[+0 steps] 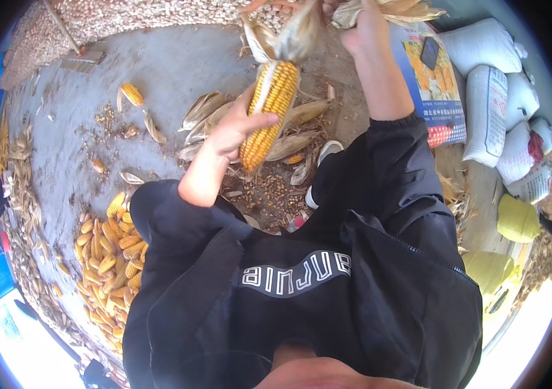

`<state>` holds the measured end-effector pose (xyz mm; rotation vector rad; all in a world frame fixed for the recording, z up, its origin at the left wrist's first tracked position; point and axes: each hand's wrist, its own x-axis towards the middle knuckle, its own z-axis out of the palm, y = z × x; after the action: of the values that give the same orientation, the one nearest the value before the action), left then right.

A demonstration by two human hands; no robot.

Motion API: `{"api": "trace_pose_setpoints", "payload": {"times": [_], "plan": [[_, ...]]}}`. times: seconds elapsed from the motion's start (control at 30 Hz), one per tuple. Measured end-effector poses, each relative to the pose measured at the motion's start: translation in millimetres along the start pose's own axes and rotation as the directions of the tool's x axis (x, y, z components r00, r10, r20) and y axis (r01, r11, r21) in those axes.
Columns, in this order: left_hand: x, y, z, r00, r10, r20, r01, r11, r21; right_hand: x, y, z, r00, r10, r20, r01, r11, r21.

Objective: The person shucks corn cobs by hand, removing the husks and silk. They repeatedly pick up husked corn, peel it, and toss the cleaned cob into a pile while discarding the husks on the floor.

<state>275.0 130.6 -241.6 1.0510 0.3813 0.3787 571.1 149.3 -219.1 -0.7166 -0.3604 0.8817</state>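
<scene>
My left hand (235, 127) grips a yellow corn ear (276, 104) around its lower half, with the thumb across the kernels. Its bared cob points down toward me, and pale dry husk (300, 34) is still joined at the far end. Up at the top edge, my right hand (361, 26) clutches dry husk leaves (410, 10); its fingers are partly cut off by the frame. Below the ear, stripped husks (300, 146) lie on the floor among loose kernels (276, 194).
Husked ears form a heap (110, 272) at my left. One ear (132, 94) lies farther out on the grey floor (159, 63). Stuffed white sacks (485, 116) line the right side, beside a printed bag (451, 114) bearing a phone (430, 53). A pale pile (159, 14) spreads along the back.
</scene>
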Motion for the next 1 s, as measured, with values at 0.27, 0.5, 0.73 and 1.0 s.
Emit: {"api": "trace_pose_setpoints", "payload": {"times": [0.27, 0.5, 0.73, 1.0], "plan": [[7.6, 22.1, -51.8, 0.912, 0.067, -0.405, -0.199, 0.936, -0.292, -121.6, 37.6, 65.8, 0.823, 0.544, 0.167, -0.326, 0.691, -0.645], [0.5, 39.0, -49.4, 0.877, 0.199, -0.438, -0.393, 0.821, -0.415, -155.6, 92.0, 61.5, 0.625, 0.728, 0.281, -0.302, 0.557, -0.774], [0.6, 44.2, -42.6, 0.869, 0.180, -0.460, -0.374, 0.848, -0.376, -160.0, 85.8, 66.9, 0.580, 0.724, 0.373, -0.445, 0.665, -0.600], [3.4, 33.7, -42.7, 0.810, 0.202, -0.551, -0.454, 0.811, -0.369, -166.6, 85.7, 67.3, 0.699, 0.653, 0.292, -0.038, 0.441, -0.897]]}}
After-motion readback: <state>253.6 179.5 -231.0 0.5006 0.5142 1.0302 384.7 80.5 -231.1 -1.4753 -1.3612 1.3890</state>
